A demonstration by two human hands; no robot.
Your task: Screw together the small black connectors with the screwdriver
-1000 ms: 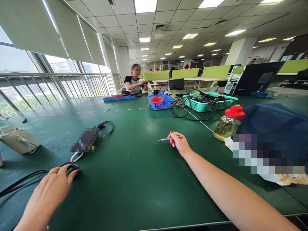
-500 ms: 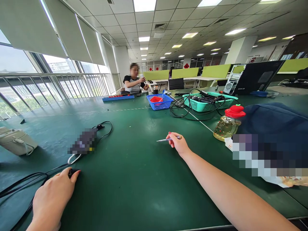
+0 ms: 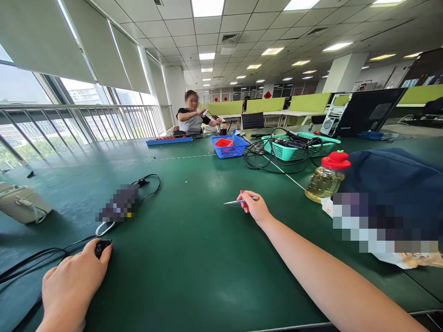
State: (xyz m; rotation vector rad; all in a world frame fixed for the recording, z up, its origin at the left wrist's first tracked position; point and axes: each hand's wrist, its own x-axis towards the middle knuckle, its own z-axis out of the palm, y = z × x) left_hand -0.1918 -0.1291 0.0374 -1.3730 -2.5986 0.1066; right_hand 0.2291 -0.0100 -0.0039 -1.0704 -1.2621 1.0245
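My left hand (image 3: 74, 279) rests at the lower left of the green table (image 3: 194, 263), its fingers closed around a small black object (image 3: 102, 248). Only the object's end shows between thumb and forefinger, so its kind is unclear. Black cables (image 3: 32, 258) run beside and behind this hand. In mid-table my right hand (image 3: 254, 207) pinches a slim, silvery pen-like tool (image 3: 232, 202). The tool lies nearly level, its thin tip pointing left and its rounded end showing above the hand. Beyond my left hand is a dark, blurred-out device (image 3: 119, 203) with a white loop and a short black cable.
At the right stand a red-lidded bottle (image 3: 325, 182) and a dark blue bag (image 3: 398, 184). Farther back are a blue basket (image 3: 230, 151), a green basket (image 3: 287, 152) of cables and a blue tray (image 3: 169, 141). A pale case (image 3: 24, 203) lies left. Another person (image 3: 190, 117) sits across.
My left hand has shifted slightly left and tilted, showing more of the black object. My right hand stays almost still. Across the table, the other person's hands have moved lower and to the right.
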